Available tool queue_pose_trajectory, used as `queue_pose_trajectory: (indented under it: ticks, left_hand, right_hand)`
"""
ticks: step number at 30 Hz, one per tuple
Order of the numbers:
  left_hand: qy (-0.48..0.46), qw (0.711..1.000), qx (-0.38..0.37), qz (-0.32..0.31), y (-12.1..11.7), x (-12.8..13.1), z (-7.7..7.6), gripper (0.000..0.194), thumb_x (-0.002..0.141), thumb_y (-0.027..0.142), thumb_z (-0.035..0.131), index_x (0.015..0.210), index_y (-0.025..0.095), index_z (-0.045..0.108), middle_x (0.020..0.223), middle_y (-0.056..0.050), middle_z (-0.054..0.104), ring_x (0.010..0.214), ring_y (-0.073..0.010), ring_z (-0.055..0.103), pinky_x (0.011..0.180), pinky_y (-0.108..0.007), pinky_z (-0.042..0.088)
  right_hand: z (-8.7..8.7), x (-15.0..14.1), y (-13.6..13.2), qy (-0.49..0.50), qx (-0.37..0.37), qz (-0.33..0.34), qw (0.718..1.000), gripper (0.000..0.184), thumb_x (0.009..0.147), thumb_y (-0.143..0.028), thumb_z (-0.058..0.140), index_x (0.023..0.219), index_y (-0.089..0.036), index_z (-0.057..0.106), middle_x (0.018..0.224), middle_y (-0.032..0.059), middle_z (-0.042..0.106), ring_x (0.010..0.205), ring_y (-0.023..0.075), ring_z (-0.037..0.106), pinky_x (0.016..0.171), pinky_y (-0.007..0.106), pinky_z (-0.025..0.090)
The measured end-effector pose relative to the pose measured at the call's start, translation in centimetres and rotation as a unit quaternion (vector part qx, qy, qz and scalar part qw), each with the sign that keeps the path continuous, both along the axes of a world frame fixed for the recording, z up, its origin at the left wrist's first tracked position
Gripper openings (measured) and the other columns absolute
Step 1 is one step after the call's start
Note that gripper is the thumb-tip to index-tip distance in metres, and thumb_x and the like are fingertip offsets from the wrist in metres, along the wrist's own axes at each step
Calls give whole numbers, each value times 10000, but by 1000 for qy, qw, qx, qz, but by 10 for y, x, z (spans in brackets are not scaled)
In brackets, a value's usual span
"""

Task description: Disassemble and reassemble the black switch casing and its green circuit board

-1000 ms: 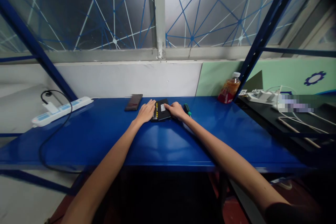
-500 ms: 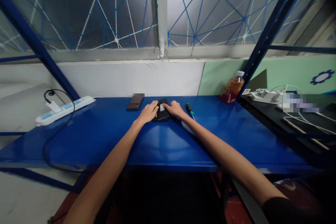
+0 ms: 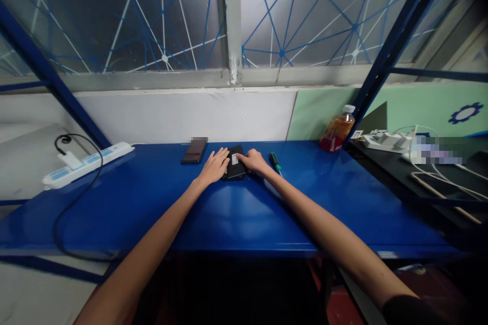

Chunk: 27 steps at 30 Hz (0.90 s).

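A flat black case with a small white label lies on the blue table between my hands. My left hand rests on its left edge, fingers stretched out and lying flat. My right hand grips the right side, the thumb pressed on top by the label and the other fingers curled in. Part of the case is hidden under both hands, and a dark layer shows beneath its near edge. Just right of my right hand lies a screwdriver with a green and black handle.
A dark phone lies left of my hands. A white power strip with a black cable is at the far left. At the back right stands a bottle of reddish drink by the blue shelf post. White cables lie further right.
The black top part of the case has shifted left under my right thumb, and the yellow row seen earlier along its left side is now covered. Both hands stay on the case.
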<state>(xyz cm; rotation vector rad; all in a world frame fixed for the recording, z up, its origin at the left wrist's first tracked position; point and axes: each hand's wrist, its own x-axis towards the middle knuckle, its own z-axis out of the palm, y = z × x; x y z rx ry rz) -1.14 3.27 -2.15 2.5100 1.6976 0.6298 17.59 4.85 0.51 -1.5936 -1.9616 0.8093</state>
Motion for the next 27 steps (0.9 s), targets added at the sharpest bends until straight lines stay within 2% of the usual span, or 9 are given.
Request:
queue_pose_trajectory:
  ticks: [7, 11, 14, 17, 20, 23, 27]
  left_hand:
    - [36, 998, 53, -13, -4, 0, 3, 448, 986, 298, 288, 1359, 158, 493, 1459, -97, 441, 1412, -220, 302, 1172, -509, 127]
    - [42, 998, 56, -6, -3, -3, 2, 439, 987, 275, 282, 1352, 167, 500, 1462, -77, 440, 1415, -211, 296, 1178, -517, 119]
    - [35, 999, 38, -2, -2, -7, 2, 445, 986, 249, 258, 1357, 186, 494, 1468, -53, 432, 1416, -205, 294, 1177, -523, 133]
    - [31, 999, 29, -1, -2, -9, 2, 450, 986, 242, 248, 1363, 185, 487, 1475, -51, 422, 1417, -204, 292, 1177, -521, 146]
    - [24, 999, 29, 1, -2, -10, 1, 451, 988, 252, 248, 1367, 185, 483, 1478, -54, 418, 1417, -203, 293, 1178, -513, 149]
    - [15, 999, 29, 4, -2, -10, 1, 453, 987, 252, 247, 1372, 189, 478, 1481, -54, 412, 1417, -200, 292, 1178, -512, 140]
    - [14, 1000, 13, -1, 0, -10, 2, 450, 978, 243, 264, 1367, 186, 481, 1481, -60, 409, 1414, -199, 299, 1171, -522, 145]
  right_hand:
    - [8, 3, -6, -33, 40, 21, 998, 448, 856, -493, 545, 552, -169, 605, 481, 78, 620, 520, 186, 619, 469, 233, 380]
    - [8, 7, -15, -51, 80, 33, 995, 387, 876, -458, 542, 693, -144, 677, 726, 121, 718, 705, 212, 663, 557, 241, 374]
    - [7, 12, -18, -82, 125, 84, 985, 390, 935, -419, 455, 774, -160, 698, 763, 91, 724, 698, 193, 650, 583, 248, 354]
    - [8, 20, -15, -72, 164, 110, 978, 385, 971, -371, 391, 859, -175, 702, 784, 58, 721, 677, 169, 630, 597, 244, 355]
    - [11, 31, -8, -59, 190, 96, 975, 330, 964, -352, 413, 951, -186, 698, 863, 45, 725, 707, 160, 627, 624, 239, 373]
    - [15, 41, -4, -79, 218, 55, 971, 305, 950, -370, 446, 951, -190, 692, 872, 45, 716, 734, 164, 626, 639, 246, 382]
    - [16, 43, -8, -118, 235, 52, 963, 329, 916, -471, 499, 933, -205, 691, 860, 40, 703, 733, 170, 632, 632, 255, 401]
